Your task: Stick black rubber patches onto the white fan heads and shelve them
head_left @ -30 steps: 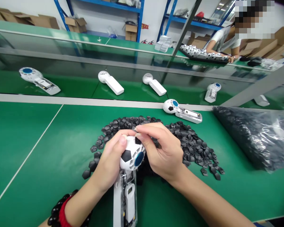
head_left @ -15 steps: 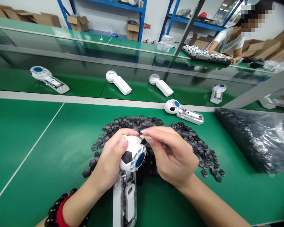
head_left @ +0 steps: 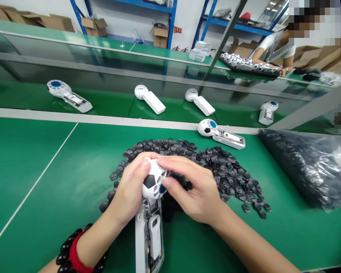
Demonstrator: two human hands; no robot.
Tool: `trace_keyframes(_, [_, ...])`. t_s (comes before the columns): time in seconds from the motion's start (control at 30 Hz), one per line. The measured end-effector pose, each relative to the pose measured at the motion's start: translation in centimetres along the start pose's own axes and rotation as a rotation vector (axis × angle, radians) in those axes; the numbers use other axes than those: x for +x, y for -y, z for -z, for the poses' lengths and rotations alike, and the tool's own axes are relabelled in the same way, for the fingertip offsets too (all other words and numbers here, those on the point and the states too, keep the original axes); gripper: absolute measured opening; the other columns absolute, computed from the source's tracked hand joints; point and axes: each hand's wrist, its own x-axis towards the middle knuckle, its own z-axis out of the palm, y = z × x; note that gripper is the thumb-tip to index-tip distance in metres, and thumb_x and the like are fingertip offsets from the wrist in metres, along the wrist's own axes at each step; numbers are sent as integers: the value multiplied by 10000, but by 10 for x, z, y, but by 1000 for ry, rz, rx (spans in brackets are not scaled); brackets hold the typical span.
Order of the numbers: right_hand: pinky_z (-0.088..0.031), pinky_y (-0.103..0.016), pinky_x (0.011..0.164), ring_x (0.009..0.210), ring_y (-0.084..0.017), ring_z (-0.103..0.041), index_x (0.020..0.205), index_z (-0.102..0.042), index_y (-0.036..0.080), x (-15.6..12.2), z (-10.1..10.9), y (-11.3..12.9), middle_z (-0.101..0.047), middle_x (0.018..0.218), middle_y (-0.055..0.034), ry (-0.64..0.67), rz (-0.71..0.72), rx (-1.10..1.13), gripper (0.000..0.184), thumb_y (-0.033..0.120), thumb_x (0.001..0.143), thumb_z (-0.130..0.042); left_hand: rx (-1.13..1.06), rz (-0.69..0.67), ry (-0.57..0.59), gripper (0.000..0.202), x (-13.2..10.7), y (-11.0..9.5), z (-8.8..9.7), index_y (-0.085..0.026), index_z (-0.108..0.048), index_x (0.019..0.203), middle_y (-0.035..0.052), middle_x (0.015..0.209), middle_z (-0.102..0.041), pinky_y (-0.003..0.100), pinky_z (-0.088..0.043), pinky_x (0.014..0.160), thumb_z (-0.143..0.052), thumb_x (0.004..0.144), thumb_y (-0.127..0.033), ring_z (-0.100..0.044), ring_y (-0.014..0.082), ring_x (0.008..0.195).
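Cupping the ball head (head_left: 157,176), the left hand (head_left: 130,189) is steadying it; the right hand (head_left: 197,189), its pinch unclear, is apparently fitting black pieces (head_left: 230,170), probably needing firm pressing next.

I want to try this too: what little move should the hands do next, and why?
Maybe a gentle press with the right hand on the white ball, while the left hand steadies it. The left hand grips one side, the right hand is at the other, and one black piece sits in the ball. Whether another is under the right hand is hidden.
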Motion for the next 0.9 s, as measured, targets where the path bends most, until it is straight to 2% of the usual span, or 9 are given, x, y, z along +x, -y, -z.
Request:
trace_keyframes(0.1, [-552,-418,1065,1253,-229,-645,1301,-611,218,-6,-1,-3,-688,1313,-116,67,31,4,329,224,974,-647,38,-36,-30,340,2,-1,1,-198,-692,1004,41,1039,-723,306,-485,860,-531,968,-496,-640,233,953])
trace_keyframes(0.23, [-508,-446,1116,1364,-238,-555,1409,-496,198,-10,-3,-11,-647,1360,-155,101,214,-112,433,301,1006,-614,74,-61,-40,334,1,-8,2,-203,-707,1021,42,1019,-742,311,-506,840,-562,939,-491,-664,240,939])
trace_keyframes(0.33, [-510,-392,1112,1386,-207,-533,1336,-511,191,-8,-4,-14,-681,1316,-136,113,317,-196,332,289,1026,-581,103,-168,-31,302,-4,-15,4,-241,-722,1103,27,1088,-760,312,-513,913,-590,928,-449,-679,244,1032])
trace_keyframes(0.47, [-545,-359,1084,1331,-198,-585,1173,-564,194,-4,-10,-11,-717,1229,-123,82,407,-155,162,252,1028,-523,247,-387,44,276,-15,-23,12,-346,-760,1160,-34,1249,-744,301,-497,1027,-566,964,-363,-667,224,1174])
trace_keyframes(0.57, [-576,-316,1050,1202,-191,-667,1094,-618,197,-3,-17,-8,-741,1139,-97,-8,478,-130,153,215,988,-510,296,-435,84,250,-19,-29,14,-358,-801,1079,-16,1143,-784,353,-545,992,-593,939,-358,-704,259,1104])
trace_keyframes(0.7, [-587,-284,1033,1107,-189,-699,1033,-679,175,-5,-21,-9,-753,1098,-84,-88,533,-136,213,178,966,-477,160,-293,-44,351,-8,-38,3,-250,-792,1086,94,1038,-789,483,-600,894,-591,881,-454,-697,371,1083])
trace_keyframes(0.8, [-587,-285,1033,1076,-199,-700,1047,-682,140,-5,-18,-10,-755,1099,-94,-87,565,-171,260,177,987,-432,109,-259,-151,430,4,-44,-8,-222,-760,1134,112,1067,-777,504,-611,879,-570,849,-481,-690,388,1096])
trace_keyframes(0.9, [-562,-292,1063,1123,-220,-687,1084,-671,110,-3,-14,-7,-750,1133,-117,-42,565,-209,219,168,977,-489,104,-286,-269,428,8,-45,-13,-203,-755,1110,112,1067,-774,508,-617,878,-570,818,-455,-701,383,1069])
